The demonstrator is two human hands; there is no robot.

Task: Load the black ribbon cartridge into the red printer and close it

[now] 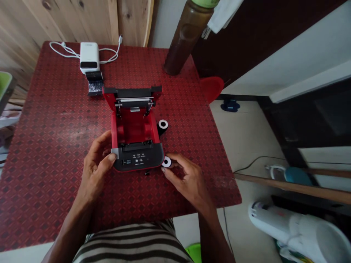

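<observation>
Your left grip (94, 168) pinches the front-left corner of the open red-and-black printer (142, 157), thumb on top, lid up, mid-worktop (63, 124). Your right grip (190, 179) has thumb and fingers pinching a small roll (169, 163) just beside the printer's front-right corner. Second roll (163, 129) sits by its right side; white device (89, 54) and bottle (182, 40) stand farther back.

Red-and-black printer (134, 129) by the left hand (95, 166), white-faced roll (166, 158) with black centre at the right hand (189, 177), red dark-diamond-patterned tabletop (65, 135) beneath both, dark-and-cream striped shirt (131, 244) behind.
</observation>
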